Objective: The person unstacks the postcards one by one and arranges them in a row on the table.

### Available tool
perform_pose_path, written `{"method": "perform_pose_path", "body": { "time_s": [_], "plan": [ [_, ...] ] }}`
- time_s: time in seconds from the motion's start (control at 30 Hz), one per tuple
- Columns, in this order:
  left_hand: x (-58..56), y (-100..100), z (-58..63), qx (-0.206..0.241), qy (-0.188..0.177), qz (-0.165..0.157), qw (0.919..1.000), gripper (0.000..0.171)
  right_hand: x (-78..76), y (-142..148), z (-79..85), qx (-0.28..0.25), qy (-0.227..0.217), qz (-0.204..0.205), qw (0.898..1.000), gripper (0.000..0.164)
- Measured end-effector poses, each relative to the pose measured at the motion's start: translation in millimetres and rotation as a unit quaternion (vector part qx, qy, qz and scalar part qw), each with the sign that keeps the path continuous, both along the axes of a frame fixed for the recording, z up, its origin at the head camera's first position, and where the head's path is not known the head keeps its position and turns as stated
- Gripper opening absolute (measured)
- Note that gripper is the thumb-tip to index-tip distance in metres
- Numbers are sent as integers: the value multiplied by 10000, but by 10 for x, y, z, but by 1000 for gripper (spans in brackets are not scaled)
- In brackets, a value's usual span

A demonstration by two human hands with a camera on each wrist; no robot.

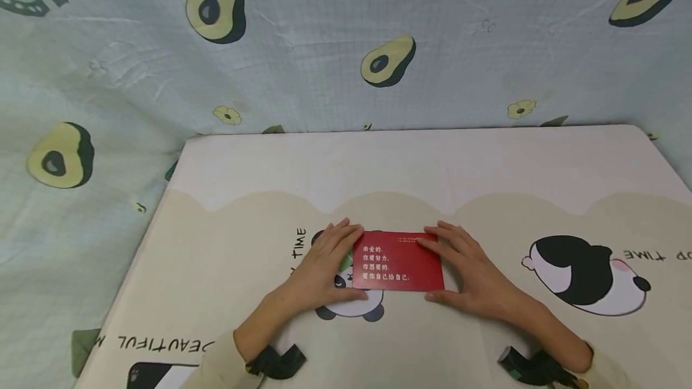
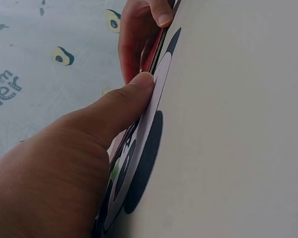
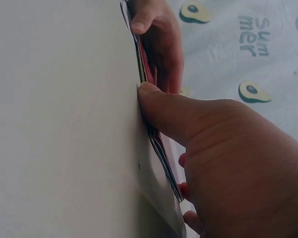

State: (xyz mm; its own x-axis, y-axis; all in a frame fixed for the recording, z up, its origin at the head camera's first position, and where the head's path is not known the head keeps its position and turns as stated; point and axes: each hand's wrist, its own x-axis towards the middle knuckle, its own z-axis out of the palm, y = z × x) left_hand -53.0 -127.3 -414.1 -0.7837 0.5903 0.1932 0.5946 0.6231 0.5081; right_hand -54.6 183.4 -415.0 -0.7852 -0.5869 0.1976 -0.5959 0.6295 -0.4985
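Observation:
A red card [image 1: 400, 262] with white printed writing lies flat on the patterned table, in front of me. In the right wrist view, its edge shows several thin layers, like a small stack of cards. My left hand [image 1: 324, 269] holds the left end, thumb at the near edge and fingers at the far left corner. At the right end my right hand [image 1: 473, 275] grips likewise, with its thumb by the near corner and fingertips over the far corner. Both thumbs touch the near edge in the wrist views.
The pale table [image 1: 243, 173] bears printed animals, including a panda [image 1: 373, 305] partly under the card and a black-and-white animal head [image 1: 589, 275] to the right. Avocado-patterned cloth [image 1: 303, 77] hangs behind and at the left. A dark wrist strap device [image 1: 281, 363] sits on each wrist.

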Motion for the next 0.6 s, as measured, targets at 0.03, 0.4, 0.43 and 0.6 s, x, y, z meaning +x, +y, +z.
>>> {"method": "perform_pose_path", "body": {
  "time_s": [0.03, 0.4, 0.43, 0.6],
  "plan": [
    [-1, 1, -5, 13, 5, 4, 10000, 102, 0, 0, 3, 12, -35, -17, 10000, 94],
    [27, 0, -21, 75, 33, 61, 9999, 100, 22, 2, -5, -207, -139, -55, 9997, 90],
    [28, 1, -20, 82, 40, 61, 9999, 100, 23, 4, -7, -223, -127, -60, 9997, 90],
    [16, 4, -9, 148, 99, 44, 9998, 99, 13, 8, 4, -307, -22, -30, 9995, 91]
  ]
}}
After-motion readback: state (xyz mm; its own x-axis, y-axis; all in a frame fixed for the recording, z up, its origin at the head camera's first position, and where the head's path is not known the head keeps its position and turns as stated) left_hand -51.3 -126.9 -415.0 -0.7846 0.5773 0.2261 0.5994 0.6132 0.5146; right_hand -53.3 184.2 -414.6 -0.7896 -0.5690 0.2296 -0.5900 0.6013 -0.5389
